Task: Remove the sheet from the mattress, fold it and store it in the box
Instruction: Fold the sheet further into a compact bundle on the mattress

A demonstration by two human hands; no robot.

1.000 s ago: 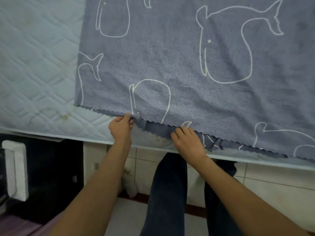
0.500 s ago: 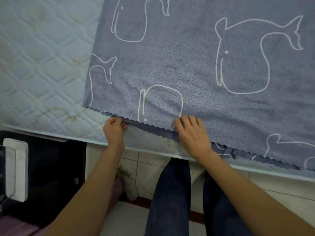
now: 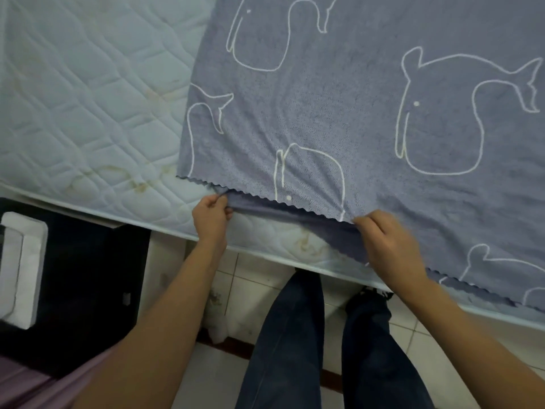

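Partly cut off top and right, the blue-grey whale-print sheet (image 3: pixel 339 113) lies on the pale quilted mattress (image 3: pixel 88 98); the left hand (image 3: pixel 211 214) pinches its near edge, and the blurred right hand (image 3: pixel 389 246) grips the layer beneath with curled fingers (image 3: pixel 368 224).

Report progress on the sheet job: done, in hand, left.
Done: the sheet lies doubled, a scalloped edge over a lower layer, and the mattress is bare on the left. In hand: the left hand pinches and the right hand grips the lower layer at the near edge, apparently aligning it. Left: more folds, then storing; no box is in view.
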